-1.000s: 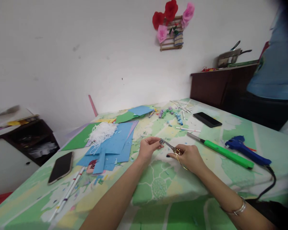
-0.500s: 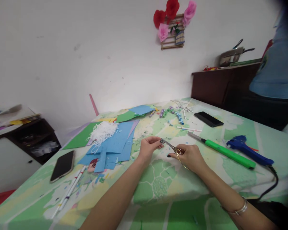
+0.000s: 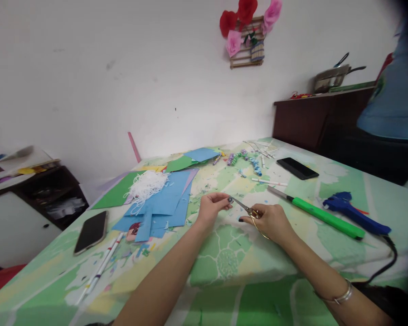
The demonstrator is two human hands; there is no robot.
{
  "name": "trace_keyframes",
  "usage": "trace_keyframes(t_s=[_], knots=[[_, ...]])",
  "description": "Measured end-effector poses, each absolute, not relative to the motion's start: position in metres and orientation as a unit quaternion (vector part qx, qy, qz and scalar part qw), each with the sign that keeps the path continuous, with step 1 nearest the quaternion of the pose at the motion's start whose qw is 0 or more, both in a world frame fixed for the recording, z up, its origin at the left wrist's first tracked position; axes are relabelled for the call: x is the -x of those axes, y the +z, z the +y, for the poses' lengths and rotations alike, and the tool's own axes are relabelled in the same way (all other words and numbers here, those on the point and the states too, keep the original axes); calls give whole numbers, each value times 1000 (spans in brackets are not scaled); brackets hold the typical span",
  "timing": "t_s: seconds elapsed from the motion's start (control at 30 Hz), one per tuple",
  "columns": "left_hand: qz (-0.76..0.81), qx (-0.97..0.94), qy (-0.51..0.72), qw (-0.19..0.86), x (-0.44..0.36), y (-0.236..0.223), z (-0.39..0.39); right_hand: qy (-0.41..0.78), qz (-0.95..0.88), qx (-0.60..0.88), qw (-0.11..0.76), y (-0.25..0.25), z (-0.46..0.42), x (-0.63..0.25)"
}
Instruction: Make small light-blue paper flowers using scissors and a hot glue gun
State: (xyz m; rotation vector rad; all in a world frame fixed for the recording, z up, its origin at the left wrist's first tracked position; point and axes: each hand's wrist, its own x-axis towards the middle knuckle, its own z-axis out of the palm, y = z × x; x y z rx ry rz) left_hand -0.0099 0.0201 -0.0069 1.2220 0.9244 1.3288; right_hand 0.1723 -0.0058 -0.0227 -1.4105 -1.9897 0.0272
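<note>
My right hand [image 3: 270, 222] grips a small pair of gold-handled scissors [image 3: 244, 207], its fingers in the loops and the blades pointing left. At the blade tips, my left hand [image 3: 215, 209] is closed in a pinch; whatever lies between its fingertips is too small to make out. Both hands are just above the patterned tablecloth [image 3: 226, 253]. Small paper scraps lie scattered around them. Left of my left hand are blue sheets [image 3: 178, 213] with a heap of white string [image 3: 148, 185] on top.
On the right lie a green-handled knife [image 3: 326, 217], a blue glue gun [image 3: 357, 215] with a cord, and a black phone [image 3: 297, 168]. Another phone [image 3: 91, 232] and white sticks [image 3: 104, 262] are on the left. Curled paper pieces [image 3: 245, 158] lie at the back. A person [image 3: 392, 90] stands at far right.
The view has shifted slightly, so the background sits a little further right. Both hands keep nearly the same pose, with the scissors still at the left fingertips.
</note>
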Motion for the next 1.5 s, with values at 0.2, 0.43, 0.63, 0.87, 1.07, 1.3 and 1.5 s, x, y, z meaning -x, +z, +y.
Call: trace_keyframes(t_s=[0.2,0.43,0.63,0.87,1.07,1.3,1.5], knots=[[399,-501,559,526,10,-5,20,-10,-760,542,358,-23,-4,-172],[415,-504,567,502,11,-3,19,-16,-737,547,396,-21,-4,-172],[388,-472,566,554,11,-1,17,3,-739,548,392,-21,-3,-171],[339,-463,606,550,7,-2,17,44,-745,547,379,-17,-7,-168],[353,-509,588,521,6,-2,15,44,-752,536,380,-21,-6,-169],[348,-526,566,531,3,-3,14,33,-748,545,378,-24,-6,-168],[353,-527,558,535,2,-3,12,25,-744,549,379,-25,-6,-168]])
